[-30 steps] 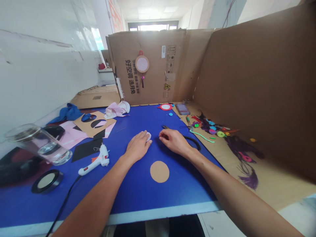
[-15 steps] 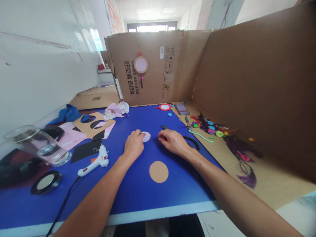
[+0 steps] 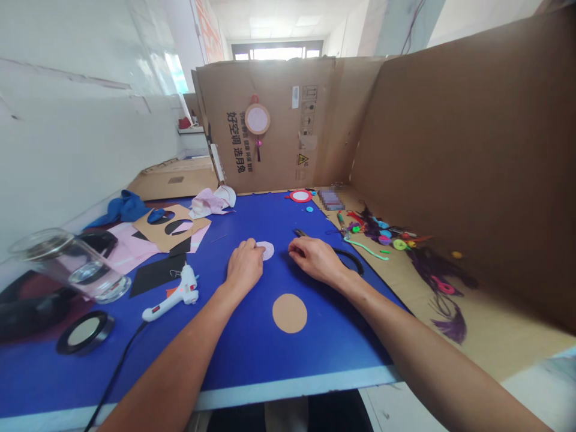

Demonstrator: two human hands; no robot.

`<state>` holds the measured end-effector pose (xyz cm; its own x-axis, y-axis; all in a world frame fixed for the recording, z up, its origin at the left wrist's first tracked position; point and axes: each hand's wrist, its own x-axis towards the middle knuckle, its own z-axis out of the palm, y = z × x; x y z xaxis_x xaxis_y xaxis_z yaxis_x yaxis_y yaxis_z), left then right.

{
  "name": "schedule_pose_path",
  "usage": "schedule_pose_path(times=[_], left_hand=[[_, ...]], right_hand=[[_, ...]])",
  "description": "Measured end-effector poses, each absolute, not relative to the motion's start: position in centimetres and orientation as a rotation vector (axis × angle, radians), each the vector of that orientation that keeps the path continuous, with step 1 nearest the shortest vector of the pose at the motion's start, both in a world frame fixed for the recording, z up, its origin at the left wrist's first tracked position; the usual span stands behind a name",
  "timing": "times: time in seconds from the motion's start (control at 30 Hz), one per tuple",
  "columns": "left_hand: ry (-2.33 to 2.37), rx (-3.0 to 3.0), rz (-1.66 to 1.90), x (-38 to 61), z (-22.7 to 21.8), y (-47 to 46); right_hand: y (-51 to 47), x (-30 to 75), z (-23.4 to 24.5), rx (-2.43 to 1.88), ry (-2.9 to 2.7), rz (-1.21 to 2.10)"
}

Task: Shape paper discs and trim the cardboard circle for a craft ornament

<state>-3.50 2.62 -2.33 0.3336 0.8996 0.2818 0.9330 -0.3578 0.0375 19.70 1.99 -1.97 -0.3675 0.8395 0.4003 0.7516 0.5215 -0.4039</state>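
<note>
My left hand [image 3: 245,263] has its thumb and fingers closed on the left edge of a small pale lilac disc [image 3: 267,251], just above or on the blue tabletop. To the right, my right hand [image 3: 315,257] is curled with fingertips together; anything inside them is too small or hidden to see. Beneath and behind that hand lie scissors, their dark tips showing past the knuckles and a black handle [image 3: 353,261] by the wrist. A round brown cardboard disc [image 3: 290,313] lies flat between my forearms.
On the left are a white glue gun [image 3: 175,294] with its cord, a roll of tape [image 3: 85,332], a glass of water [image 3: 96,279] and cut card [image 3: 173,227]. Beads and purple tassels [image 3: 452,321] lie at right. Cardboard walls [image 3: 283,150] stand behind and at right.
The pale disc and my left fingers on it have shifted very slightly. My right hand stays in place.
</note>
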Motion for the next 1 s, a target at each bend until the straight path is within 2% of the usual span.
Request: schedule_pose_path(times=[0.23, 0.43, 0.57, 0.73, 0.83, 0.93, 1.0], left_hand=[[-1.632, -2.515, -0.580, -3.6, -2.9, 3.0], [-1.619, -2.641, -0.532, -3.5, -3.8, 3.5], [-1.641, -2.551, -0.622, -3.6, -3.3, 3.3], [-1.624, -2.599, -0.529, -3.5, -3.2, 3.2], [-1.646, -2.588, -0.633, -3.4, -2.7, 2.9], [-1.672, -2.728, -0.700, -3.0, -1.4, 2.1], [-1.615, -3.019, -0.586, -2.7, -0.2, 1.1]], right_hand=[[1.9, 19.6, -2.0, -1.297, -2.201, 0.192], [2.0, 19.8, -1.8, -1.291, -2.217, 0.153], [2.2, 20.4, -1.2, -1.343, -2.180, 0.083], [2.3, 21.4, -0.4, -1.436, -2.155, 0.017], [2.3, 22.3, 0.2, -1.555, -2.105, 0.003], [2.4, 23.2, 0.8, -1.662, -2.065, -0.001], [2.5, 23.5, 1.1, -1.704, -2.041, -0.017]])
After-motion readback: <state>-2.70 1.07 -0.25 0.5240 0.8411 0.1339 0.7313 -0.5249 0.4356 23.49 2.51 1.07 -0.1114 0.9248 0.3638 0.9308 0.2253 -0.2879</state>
